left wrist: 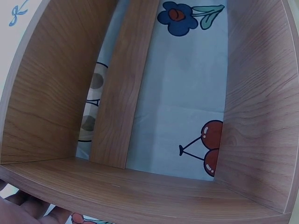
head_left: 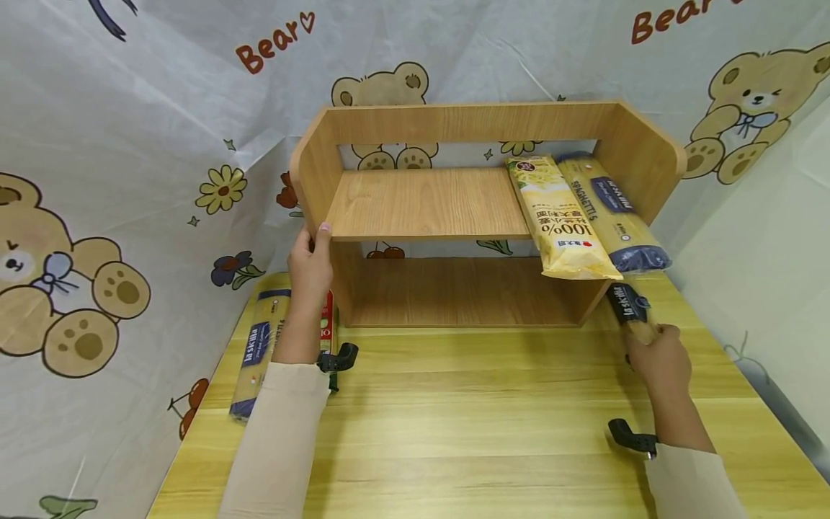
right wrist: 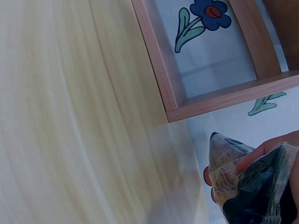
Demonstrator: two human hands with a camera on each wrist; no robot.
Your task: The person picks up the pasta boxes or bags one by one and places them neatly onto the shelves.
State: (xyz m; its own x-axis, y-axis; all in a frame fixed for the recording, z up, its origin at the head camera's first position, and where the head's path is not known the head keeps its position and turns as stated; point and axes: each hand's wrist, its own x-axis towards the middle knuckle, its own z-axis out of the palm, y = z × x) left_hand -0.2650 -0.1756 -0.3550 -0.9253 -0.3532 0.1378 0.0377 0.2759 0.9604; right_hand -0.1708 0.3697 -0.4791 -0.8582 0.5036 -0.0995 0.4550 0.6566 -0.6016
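Has a bear cloth (head_left: 155, 169) hanging left of and behind the shelf (head_left: 421, 203). Has a blue-labelled pack (head_left: 258, 353) lying on the table (head_left: 467, 411) to the left of the shelf, partly covered from above by the left forearm (head_left: 275, 432). Has a red pack (head_left: 329, 324) there too, nearer the shelf, mostly hidden by the same forearm. Grips the shelf's left side with the left hand (head_left: 310, 268), thumb at the front edge, fingers on the outer face. Has two more packs lying side by side on the right end of the shelf's upper board: first a yellow pack (head_left: 564, 220), then a spaghetti pack (head_left: 612, 209) next to the shelf's right side, both jutting past the front edge. Holds a black-labelled pack (head_left: 627, 303) in the right hand (head_left: 661, 360), fingers curled round one end, just right of the shelf's lower part and apart from it, lower than the jutting end of the spaghetti pack. Cannot tell whether touching the table or held above it.
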